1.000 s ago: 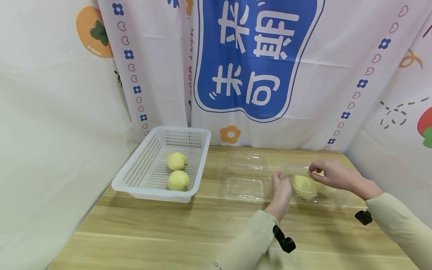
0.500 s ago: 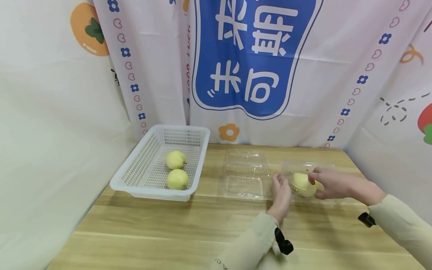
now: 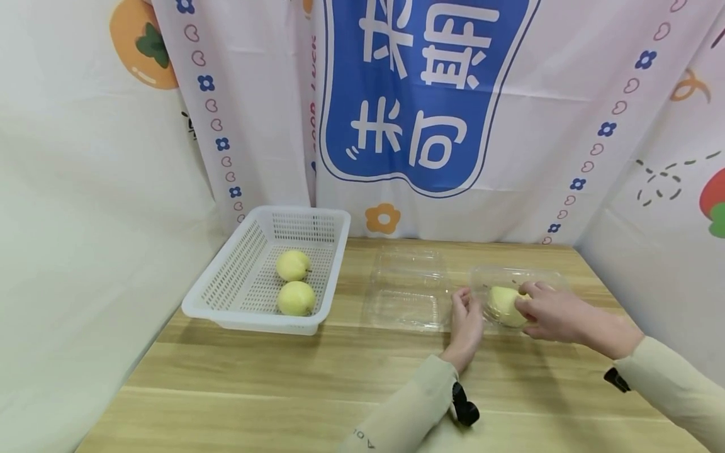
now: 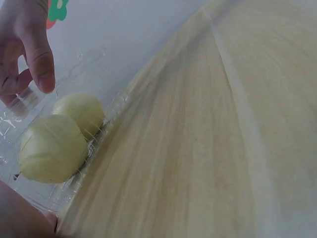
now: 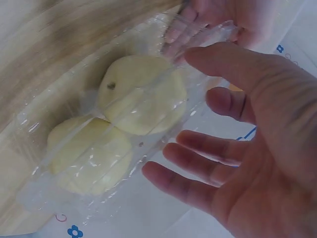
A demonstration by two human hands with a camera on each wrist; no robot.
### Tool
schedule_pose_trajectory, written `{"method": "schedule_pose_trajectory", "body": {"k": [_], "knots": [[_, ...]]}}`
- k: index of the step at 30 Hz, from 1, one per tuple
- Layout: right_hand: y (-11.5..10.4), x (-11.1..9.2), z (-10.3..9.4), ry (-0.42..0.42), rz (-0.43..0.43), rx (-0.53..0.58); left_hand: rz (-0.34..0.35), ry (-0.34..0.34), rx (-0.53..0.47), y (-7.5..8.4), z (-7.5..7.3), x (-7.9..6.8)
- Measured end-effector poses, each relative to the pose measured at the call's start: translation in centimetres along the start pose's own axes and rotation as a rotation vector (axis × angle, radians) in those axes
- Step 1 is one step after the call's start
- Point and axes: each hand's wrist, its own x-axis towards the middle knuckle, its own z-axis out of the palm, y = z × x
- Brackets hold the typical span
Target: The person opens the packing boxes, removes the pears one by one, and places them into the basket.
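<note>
At the right of the table, a clear plastic clamshell box [image 3: 481,277] holds two pale yellow pears [image 5: 143,94], seen through its lid. My right hand [image 3: 557,318] is over the box's right part, partly covering the pears in the head view. In the right wrist view its fingers [image 5: 183,191] are spread and loosely bent close to the lid; contact is hard to tell. Along the box's left end lies my left hand [image 3: 467,324], its fingers fairly straight against or beside the plastic. The left wrist view shows both pears [image 4: 52,148] side by side inside.
Left of the hands lies another clear clamshell [image 3: 404,308], unfolded with nothing in it. A white perforated basket [image 3: 266,321] at the left holds two more pears [image 3: 296,298]. Printed cloth [image 3: 272,126] hangs behind the wooden table [image 3: 255,377] and at both sides.
My right hand has dropped from a raised pinch at the box's back to a lower spot over its right part. The clear lid now lies flatter over the pears. My left hand has stayed put.
</note>
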Motion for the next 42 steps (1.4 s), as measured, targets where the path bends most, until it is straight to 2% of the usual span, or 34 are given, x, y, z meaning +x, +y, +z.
{"method": "schedule_pose_trajectory", "body": {"k": [7,11,15,21,27,35,42], "knots": [[-0.9,-0.2,0.5,0.056,-0.013,-0.104,0.029,0.029,0.036,-0.5,-0.2,0.3],[-1.2,-0.1,1.0,0.133,-0.095,-0.174,0.042,0.035,0.047,-0.7,-0.3,0.2],[-1.5,0.0,1.4,0.189,-0.142,-0.193,0.064,0.039,0.056,-0.7,-0.4,0.1],[-2.4,-0.2,2.1,0.197,-0.141,-0.265,0.063,0.033,0.033,-0.7,-0.6,-0.1],[-2.6,-0.4,2.9,0.309,-0.206,-0.328,0.045,0.058,0.012,-1.0,-0.5,0.2],[-2.5,-0.3,3.6,0.396,-0.241,-0.343,0.026,0.068,-0.039,-1.5,-0.3,0.5],[-2.2,0.2,3.4,0.381,-0.226,-0.291,0.032,0.058,-0.021,-1.2,-0.4,0.1]]}}
